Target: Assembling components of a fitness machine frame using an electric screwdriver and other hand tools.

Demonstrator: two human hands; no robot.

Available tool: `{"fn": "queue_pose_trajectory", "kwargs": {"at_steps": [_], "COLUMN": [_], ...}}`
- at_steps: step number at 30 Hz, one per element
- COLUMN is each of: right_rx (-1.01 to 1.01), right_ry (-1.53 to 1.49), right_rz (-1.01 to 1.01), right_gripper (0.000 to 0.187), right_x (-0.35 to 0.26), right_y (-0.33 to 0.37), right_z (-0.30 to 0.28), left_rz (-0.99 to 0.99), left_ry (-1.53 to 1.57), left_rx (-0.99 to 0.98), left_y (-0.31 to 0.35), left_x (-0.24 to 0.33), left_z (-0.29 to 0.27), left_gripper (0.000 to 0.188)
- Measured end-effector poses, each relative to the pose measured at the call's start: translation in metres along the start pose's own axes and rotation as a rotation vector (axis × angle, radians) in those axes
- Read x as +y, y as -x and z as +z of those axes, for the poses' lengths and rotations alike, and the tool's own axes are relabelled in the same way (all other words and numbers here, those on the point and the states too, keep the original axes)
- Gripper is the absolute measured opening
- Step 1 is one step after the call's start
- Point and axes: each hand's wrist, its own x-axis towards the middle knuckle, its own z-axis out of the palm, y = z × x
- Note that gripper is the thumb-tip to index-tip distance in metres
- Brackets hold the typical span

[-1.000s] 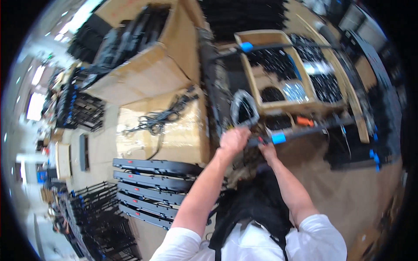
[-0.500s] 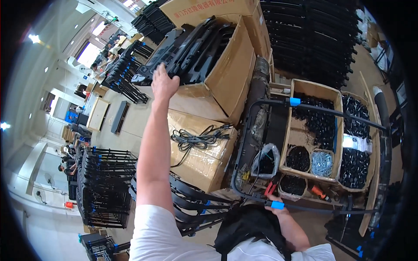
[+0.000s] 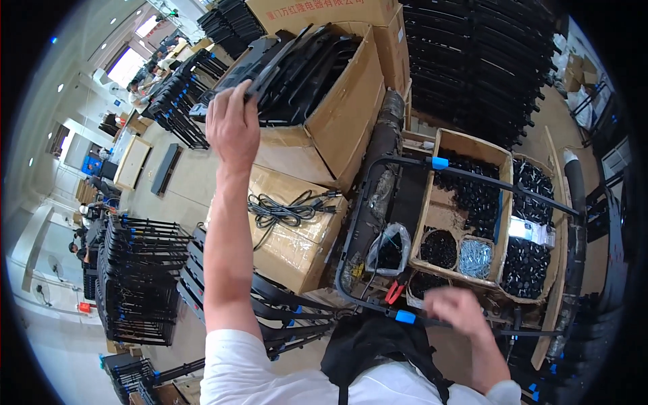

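My left hand (image 3: 233, 128) reaches out over an opened carton (image 3: 347, 101), its fingers curled over the near end of a black plastic panel (image 3: 273, 67). Several like panels stand packed on edge beside it. My right hand (image 3: 459, 310) is in the air just above the near bar of a black tubular frame (image 3: 347, 260); motion blurs its fingers, and nothing shows plainly in them. Blue pieces sit on that frame, one on the near bar (image 3: 405, 316) and another on the far bar (image 3: 439, 163).
Under the frame, a cardboard tray (image 3: 495, 280) holds black small parts and silver screws (image 3: 476, 258). Near it lie red-handled pliers (image 3: 395, 291) and a plastic bag (image 3: 391, 250). A coiled black cable (image 3: 283, 210) rests on a closed carton (image 3: 297, 253). Stacked black frames (image 3: 138, 283) stand left.
My left hand has closed over a panel's end, and that panel has shifted among the others. My right hand has left the frame's near bar and moved up and right.
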Motion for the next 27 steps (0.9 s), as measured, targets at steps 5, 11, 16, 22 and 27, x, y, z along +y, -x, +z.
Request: {"fn": "queue_pose_trajectory", "kwargs": {"at_steps": [5, 11, 16, 22, 27], "right_rx": [-0.037, -0.164, 0.335, 0.463, 0.436], "right_ry": [-0.417, -0.552, -0.456, -0.390, -0.434], "right_rz": [-0.248, -0.385, -0.417, -0.256, -0.251], "right_gripper": [0.081, 0.055, 0.038, 0.039, 0.042], "right_x": [-0.107, -0.111, -0.026, 0.074, 0.089], "right_y": [-0.145, -0.210, -0.184, -0.223, -0.245], "right_z": [0.026, 0.070, 0.065, 0.081, 0.110], "left_rz": [0.215, 0.132, -0.279, -1.118, -1.020], "left_ry": [0.341, 0.750, 1.036, 0.837, 0.785], "left_rx": [0.053, -0.503, -0.628, -0.640, -0.809], "left_y": [0.078, 0.191, 0.253, 0.370, 0.395], "left_x": [0.113, 0.218, 0.196, 0.194, 0.205], "left_z": [-0.079, -0.155, -0.158, -0.108, -0.103], "left_gripper": [0.034, 0.041, 0.050, 0.060, 0.057]}}
